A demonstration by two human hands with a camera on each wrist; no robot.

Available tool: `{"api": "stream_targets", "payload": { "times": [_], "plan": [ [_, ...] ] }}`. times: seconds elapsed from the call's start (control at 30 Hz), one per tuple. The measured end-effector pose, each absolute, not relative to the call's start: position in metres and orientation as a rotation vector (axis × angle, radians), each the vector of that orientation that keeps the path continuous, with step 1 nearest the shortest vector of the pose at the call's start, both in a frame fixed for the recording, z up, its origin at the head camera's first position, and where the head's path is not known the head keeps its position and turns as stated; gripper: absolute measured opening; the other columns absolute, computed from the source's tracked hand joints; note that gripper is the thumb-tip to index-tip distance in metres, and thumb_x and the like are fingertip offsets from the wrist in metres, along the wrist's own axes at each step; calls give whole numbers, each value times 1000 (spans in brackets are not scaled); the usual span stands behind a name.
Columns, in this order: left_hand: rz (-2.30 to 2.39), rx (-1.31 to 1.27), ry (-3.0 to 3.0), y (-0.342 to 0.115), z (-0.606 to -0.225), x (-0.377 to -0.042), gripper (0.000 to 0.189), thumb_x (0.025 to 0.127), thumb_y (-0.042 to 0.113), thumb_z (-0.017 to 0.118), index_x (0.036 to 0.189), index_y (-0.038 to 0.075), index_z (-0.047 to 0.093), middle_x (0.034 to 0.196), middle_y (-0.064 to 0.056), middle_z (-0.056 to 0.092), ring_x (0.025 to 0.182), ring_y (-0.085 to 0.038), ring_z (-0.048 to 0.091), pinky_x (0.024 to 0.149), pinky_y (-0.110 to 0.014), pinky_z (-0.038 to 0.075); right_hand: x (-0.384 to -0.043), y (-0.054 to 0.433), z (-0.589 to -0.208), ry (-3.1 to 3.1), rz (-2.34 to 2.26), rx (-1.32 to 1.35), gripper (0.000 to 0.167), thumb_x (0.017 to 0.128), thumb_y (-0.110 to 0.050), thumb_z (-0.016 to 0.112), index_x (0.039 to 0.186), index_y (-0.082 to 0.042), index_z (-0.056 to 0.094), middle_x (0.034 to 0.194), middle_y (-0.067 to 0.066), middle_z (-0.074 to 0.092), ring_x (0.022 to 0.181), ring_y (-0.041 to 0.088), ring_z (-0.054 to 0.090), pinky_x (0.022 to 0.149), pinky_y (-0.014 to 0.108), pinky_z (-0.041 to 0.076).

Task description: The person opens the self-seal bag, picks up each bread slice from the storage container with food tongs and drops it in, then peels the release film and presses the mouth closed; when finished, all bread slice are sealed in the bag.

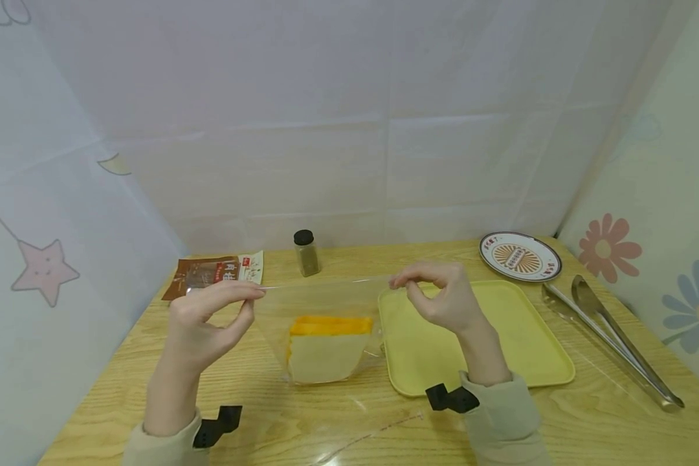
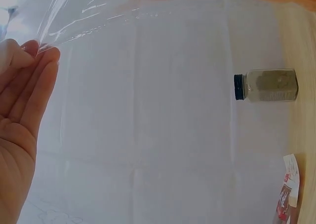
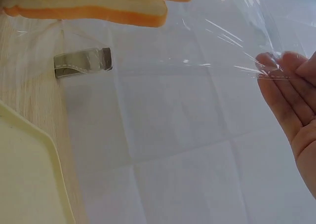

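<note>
A clear plastic bag [image 1: 320, 299] hangs stretched between both hands above the table. Inside it are slices of bread [image 1: 329, 356] with orange-brown crust, lying at the bottom of the bag. My left hand [image 1: 210, 323] pinches one upper corner of the bag between thumb and fingers. The opposite upper corner is pinched by my right hand [image 1: 445, 298]. In the right wrist view, two bread slices [image 3: 89, 13] show through the film, one behind the other. The left wrist view shows the fingertips [image 2: 47, 56] gathered on the thin plastic.
A yellow tray [image 1: 518, 336] lies partly behind my right hand. Metal tongs [image 1: 617, 346] and a round patterned plate [image 1: 520, 257] are at the right. Toward the back stand a black-capped jar [image 1: 307, 254] and, further left, a brown food packet [image 1: 210, 272].
</note>
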State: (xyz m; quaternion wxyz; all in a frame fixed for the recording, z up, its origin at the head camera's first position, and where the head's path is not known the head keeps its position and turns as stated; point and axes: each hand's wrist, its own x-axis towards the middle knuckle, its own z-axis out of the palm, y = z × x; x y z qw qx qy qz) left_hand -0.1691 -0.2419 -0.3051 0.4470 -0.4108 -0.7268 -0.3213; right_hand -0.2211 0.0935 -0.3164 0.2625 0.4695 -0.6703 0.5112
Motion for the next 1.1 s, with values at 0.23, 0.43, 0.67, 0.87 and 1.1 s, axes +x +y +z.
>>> {"api": "stream_targets", "payload": {
  "times": [0.23, 0.43, 0.67, 0.87, 1.1],
  "plan": [
    [-677, -893, -1828, -235, -303, -166, 29, 92, 26, 60, 84, 2, 75, 79, -10, 73, 71, -18, 69, 81, -8, 49, -223, 90, -317, -1799, 1251, 1211, 17, 73, 14, 63, 81, 2, 72, 75, 14, 71, 67, 21, 69, 70, 18, 56],
    [-607, -812, -1846, -230, -302, -166, 34, 91, 34, 61, 82, 4, 75, 77, -6, 73, 68, -18, 68, 75, -7, 50, -225, 83, -320, -1826, 1201, 1109, 16, 68, 10, 76, 78, -2, 73, 74, 10, 72, 65, 19, 68, 66, 18, 56],
    [-753, -760, -1913, -231, -301, -165, 18, 69, -7, 77, 83, 4, 74, 78, -6, 72, 72, -4, 66, 71, -7, 51, -219, 79, -318, -1946, 1218, 958, 13, 72, 5, 77, 81, -4, 73, 77, 7, 73, 70, 17, 69, 68, 18, 56],
    [-905, -623, -1990, -230, -302, -163, 28, 64, -15, 77, 86, 1, 68, 77, -8, 70, 79, 11, 61, 71, -8, 52, -215, 79, -316, -2081, 1442, 829, 8, 78, 1, 73, 83, -4, 70, 81, 9, 72, 75, 8, 68, 76, 20, 56],
    [-1238, -400, -2122, -228, -301, -159, 43, 78, -3, 73, 118, 7, 63, 83, 10, 68, 75, 3, 65, 72, -12, 54, -217, 81, -315, -2147, 1601, 735, 23, 80, -1, 72, 97, -1, 57, 83, 15, 71, 74, 8, 66, 63, 21, 52]
  ]
}}
